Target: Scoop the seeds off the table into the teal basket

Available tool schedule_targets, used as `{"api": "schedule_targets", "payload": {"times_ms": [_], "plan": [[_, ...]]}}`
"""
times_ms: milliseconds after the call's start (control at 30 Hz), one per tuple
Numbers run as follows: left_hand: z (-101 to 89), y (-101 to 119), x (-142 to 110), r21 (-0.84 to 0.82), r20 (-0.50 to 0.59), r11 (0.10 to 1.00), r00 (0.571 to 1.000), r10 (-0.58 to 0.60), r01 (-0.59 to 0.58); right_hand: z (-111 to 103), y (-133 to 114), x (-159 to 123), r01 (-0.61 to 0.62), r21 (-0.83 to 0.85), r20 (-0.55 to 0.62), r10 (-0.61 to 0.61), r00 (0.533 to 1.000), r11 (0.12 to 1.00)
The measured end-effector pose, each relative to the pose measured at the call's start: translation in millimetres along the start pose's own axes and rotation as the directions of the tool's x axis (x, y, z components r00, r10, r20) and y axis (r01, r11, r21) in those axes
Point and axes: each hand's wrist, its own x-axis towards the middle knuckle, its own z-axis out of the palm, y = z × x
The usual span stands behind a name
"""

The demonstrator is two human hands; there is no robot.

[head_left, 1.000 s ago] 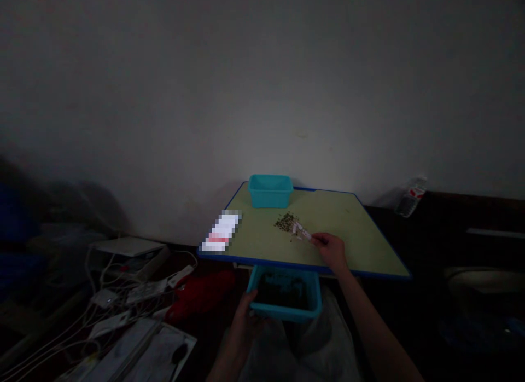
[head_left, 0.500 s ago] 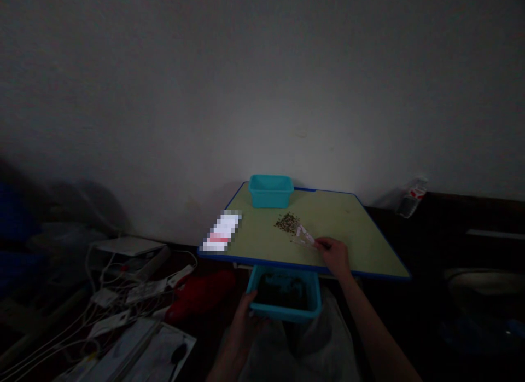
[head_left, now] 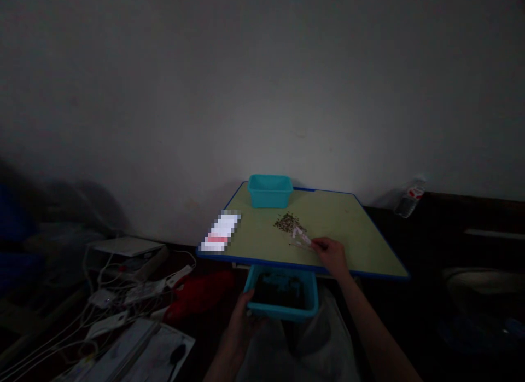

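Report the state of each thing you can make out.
Left grip: closed on the near bin
Right grip: pinching the pale item
Near bin: uncovered, dark matter inside
Pale item: slanting toward the small bits
Small bits: loosely heaped on the table
Far bin: upright, uncovered
Bottle: tilted
Blurred panel: lit, unreadable

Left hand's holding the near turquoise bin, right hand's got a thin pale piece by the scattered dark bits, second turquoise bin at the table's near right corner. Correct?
One fix: the second turquoise bin stands at the table's far left corner, per the head view. Left hand on near turquoise bin, right hand with thin pale piece by the dark bits: right.
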Motion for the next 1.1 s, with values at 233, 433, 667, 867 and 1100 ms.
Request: {"api": "schedule_targets", "payload": {"times_ms": [233, 433, 667, 867, 1100], "plan": [[0.2, 2.3, 0.7, 0.005, -0.011, 1.000, 1.000, -0.002, 0.002, 8.0, -2.5, -6.6, 0.038, 0.073, 0.095, -0.044, 0.994, 0.997], [3.8, 4.4, -5.8, 0.004, 0.009, 1.000, 1.000, -0.017, 0.017, 9.3, -8.9, -21.9, 0.027, 0.170, 0.160, -0.054, 0.986, 0.985], [3.8, 3.6, -6.4, 0.001, 0.010, 1.000, 1.000, 0.004, -0.004, 5.8, -21.9, -31.9, 0.009, 0.215, 0.174, -0.047, 0.984, 0.977], [1.9, 1.3, -1.1, -0.003, -0.007, 1.000, 1.000, -0.004, 0.004, 7.0, -19.2, -29.2, 0.012, 0.199, 0.129, -0.038, 0.991, 0.980], [4.4, 3.0, -6.9, -0.009, 0.025, 1.000, 1.000, 0.000, 0.000, 15.4, -19.0, -21.5, 0.063, 0.031, 0.021, -0.064, 0.998, 0.998]]}}
